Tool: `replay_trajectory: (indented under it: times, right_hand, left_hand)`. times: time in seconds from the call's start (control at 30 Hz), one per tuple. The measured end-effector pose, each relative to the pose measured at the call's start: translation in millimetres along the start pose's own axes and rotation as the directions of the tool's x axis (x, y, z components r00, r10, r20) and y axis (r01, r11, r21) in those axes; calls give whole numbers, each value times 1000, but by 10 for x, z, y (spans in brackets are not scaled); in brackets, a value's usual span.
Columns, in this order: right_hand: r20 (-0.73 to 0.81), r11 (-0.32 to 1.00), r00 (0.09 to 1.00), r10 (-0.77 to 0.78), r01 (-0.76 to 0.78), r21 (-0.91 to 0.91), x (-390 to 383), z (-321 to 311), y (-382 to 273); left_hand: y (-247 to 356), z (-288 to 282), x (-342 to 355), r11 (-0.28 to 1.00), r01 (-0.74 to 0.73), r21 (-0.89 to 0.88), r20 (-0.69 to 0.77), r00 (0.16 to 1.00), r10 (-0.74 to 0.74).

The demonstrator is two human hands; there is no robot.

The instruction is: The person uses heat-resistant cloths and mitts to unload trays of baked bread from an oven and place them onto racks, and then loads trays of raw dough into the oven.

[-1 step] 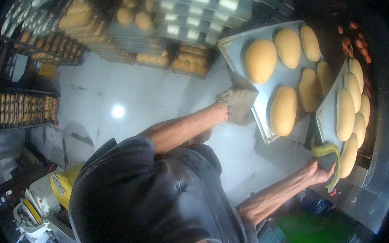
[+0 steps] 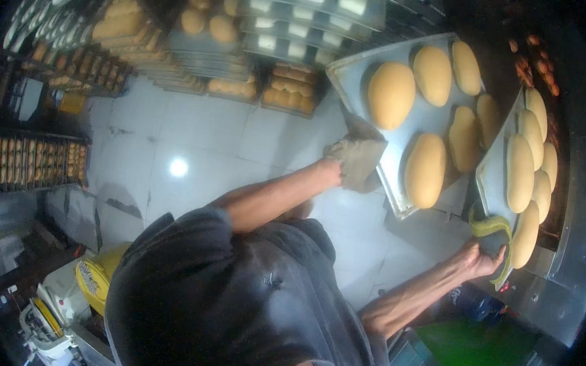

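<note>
My left hand (image 2: 334,167) is closed round a grey-brown cloth (image 2: 361,162), which folds over the near left edge of a metal baking tray (image 2: 395,142). On that tray lie several long golden bread loaves (image 2: 425,172). Over on the right, my right hand (image 2: 485,260) grips a dark pad with a yellow-green border (image 2: 492,235) against the near end of a second baking tray (image 2: 492,179). This one also carries several loaves (image 2: 519,173), in rows. Both trays look tilted in the fisheye picture. The fingertips of my left hand are hidden by the cloth.
Racks of trayed bread (image 2: 213,61) stand along the far side, and another loaded rack (image 2: 26,163) is at the left. A metal oven front (image 2: 575,228) rises at the right. Near me are a green surface (image 2: 466,355) and a white machine (image 2: 63,295) beside a yellow sack (image 2: 98,277).
The far racks appear slightly farther right and lower in the picture. Both hands keep their hold, and the two trays have hardly moved.
</note>
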State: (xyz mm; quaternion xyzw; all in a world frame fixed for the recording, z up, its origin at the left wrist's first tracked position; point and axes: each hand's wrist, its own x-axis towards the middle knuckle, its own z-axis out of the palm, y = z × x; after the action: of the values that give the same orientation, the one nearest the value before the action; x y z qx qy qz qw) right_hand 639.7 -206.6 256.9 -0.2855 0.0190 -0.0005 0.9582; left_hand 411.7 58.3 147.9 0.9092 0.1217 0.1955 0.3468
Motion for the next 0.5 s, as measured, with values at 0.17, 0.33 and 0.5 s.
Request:
replay_trajectory:
  times: [0.17,0.33,0.5]
  right_hand:
    - [97,1000,995,-16,17,-14,-642,-204,-302]
    - [134,997,991,-4,15,-78,-1055,-370,-443]
    - [166,995,984,65,-51,-83,-1161,-403,-580]
  left_hand:
    - [332,-425,-1216,982,188,23,147,971,-189]
    - [664,-733,-2296,939,343,6,116,933,-342]
    - [500,-685,-3057,886,458,75,-123,886,-447]
